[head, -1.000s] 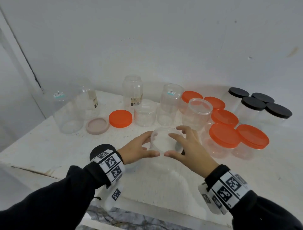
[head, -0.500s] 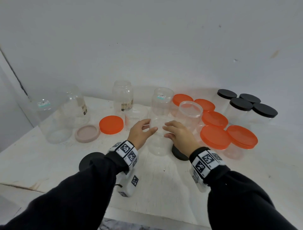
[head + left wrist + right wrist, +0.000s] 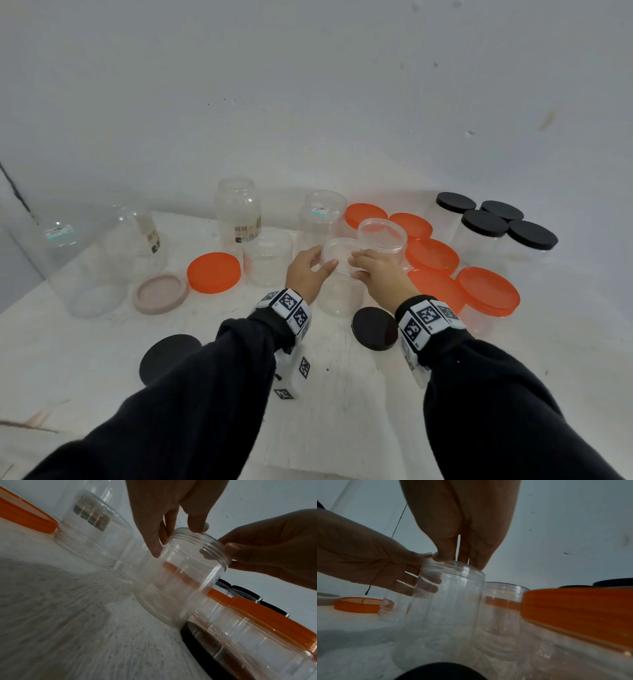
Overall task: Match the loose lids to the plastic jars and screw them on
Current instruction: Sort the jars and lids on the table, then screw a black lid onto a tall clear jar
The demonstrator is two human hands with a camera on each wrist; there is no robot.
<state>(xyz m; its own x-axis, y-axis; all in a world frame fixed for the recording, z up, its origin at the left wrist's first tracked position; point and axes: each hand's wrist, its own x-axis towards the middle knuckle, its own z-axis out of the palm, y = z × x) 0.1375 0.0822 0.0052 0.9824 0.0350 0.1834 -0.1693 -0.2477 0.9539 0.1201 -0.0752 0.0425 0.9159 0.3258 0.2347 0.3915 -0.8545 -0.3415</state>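
Spanning the whole scene was a white, scuffed tabletop [image 3: 342,394] set against a pale wall, and every jar stood on it. Largest on it were two big clear plastic jars [image 3: 102,253] at far left, uncapped. Two tall clear jars with labels [image 3: 236,209] stood open at the back, a short clear jar [image 3: 269,258] in front of them.

Done so far, by my count: four clear jars with black screw lids [image 3: 486,222] at far right and about five clear jars with orange lids [image 3: 486,291] beside them. Whether those lids were fully tight could not be judged.

Left to do: the open jars above, another open clear jar [image 3: 382,236] among the orange group, and the one in hand. Loose lids lay flat: one orange round lid [image 3: 214,272], one pale pink round lid [image 3: 161,293], two black round lids [image 3: 375,329].

The clear open-mouthed plastic jar [image 3: 185,577] stood upright at table centre. The left hand [image 3: 306,272] curled its thumb and fingers round the threaded rim; the right hand [image 3: 380,274] pinched the opposite rim with its fingers pressed together. No lid was on it yet.
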